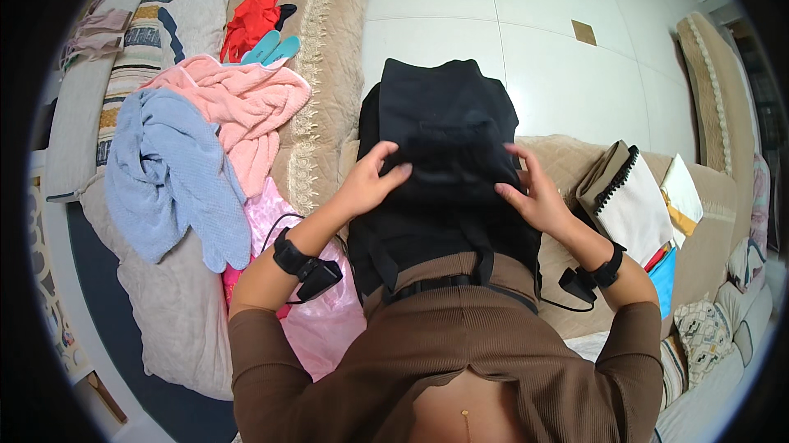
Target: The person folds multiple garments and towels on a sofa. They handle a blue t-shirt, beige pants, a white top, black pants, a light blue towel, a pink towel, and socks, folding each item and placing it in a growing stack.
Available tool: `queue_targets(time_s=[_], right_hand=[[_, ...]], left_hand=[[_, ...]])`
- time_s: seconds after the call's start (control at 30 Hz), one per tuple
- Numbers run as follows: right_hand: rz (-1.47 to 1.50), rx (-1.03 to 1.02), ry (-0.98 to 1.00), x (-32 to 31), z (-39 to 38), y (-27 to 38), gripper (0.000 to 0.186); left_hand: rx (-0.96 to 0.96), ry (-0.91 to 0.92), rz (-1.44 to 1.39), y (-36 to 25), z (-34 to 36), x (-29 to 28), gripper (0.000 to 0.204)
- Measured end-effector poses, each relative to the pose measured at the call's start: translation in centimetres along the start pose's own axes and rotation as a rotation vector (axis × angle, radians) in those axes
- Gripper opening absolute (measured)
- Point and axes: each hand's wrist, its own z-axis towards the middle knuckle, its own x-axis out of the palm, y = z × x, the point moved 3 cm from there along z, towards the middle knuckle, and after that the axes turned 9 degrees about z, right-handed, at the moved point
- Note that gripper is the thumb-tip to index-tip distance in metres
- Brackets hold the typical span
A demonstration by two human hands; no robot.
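A folded piece of black cloth point(448, 102) lies across my lap, over more black fabric with two straps point(480, 239) near my waist. My left hand point(374, 182) rests at the left side of the smaller fold, its thumb and fingers apart. Opposite it, my right hand point(536, 195) touches the fold's right side, fingers and thumb also spread. Some fingertips are hidden against the cloth, and I see no firm grip. Each forearm wears a black strap with a small device point(319, 279) and a cable.
On the left seat lie a blue towel point(168, 180), a pink towel point(259, 106), teal insoles point(271, 50), a red cloth point(251, 22) and shiny pink fabric point(325, 336). To the right, folded white cloth point(637, 205) and a blue piece point(664, 283) rest on the beige cover point(711, 196).
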Motion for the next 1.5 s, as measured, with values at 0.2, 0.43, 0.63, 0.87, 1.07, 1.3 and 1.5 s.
queue_targets(time_s=[0.2,0.43,0.63,0.87,1.07,1.3,1.5], right_hand=[[-0.714,-0.288,0.249,0.3,0.8,-0.1,0.050],[-0.685,-0.351,0.256,0.2,-1.6,3.7,0.035],[-0.317,-0.469,0.170,-1.7,1.3,4.6,0.024],[-0.374,0.320,-0.137,-4.2,12.4,-3.0,0.075],[-0.057,0.657,-0.130,-5.7,8.6,-4.2,0.112],[0.260,0.318,-0.156,-2.0,11.3,-4.0,0.090],[-0.039,-0.006,-0.387,-5.2,9.6,0.2,0.039]], left_hand=[[0.221,-0.049,0.399,-0.4,-0.9,0.1,0.090],[0.036,0.274,0.647,-4.4,-3.5,-0.4,0.051],[0.242,0.013,0.268,-5.7,-1.1,-3.6,0.022],[-0.333,-0.185,0.171,4.2,6.8,-1.5,0.088],[-0.751,0.014,-0.284,4.6,2.4,-1.8,0.069],[-0.832,0.190,-0.768,3.5,6.8,0.2,0.054],[-0.656,0.305,-0.962,-2.5,10.9,2.2,0.046]])
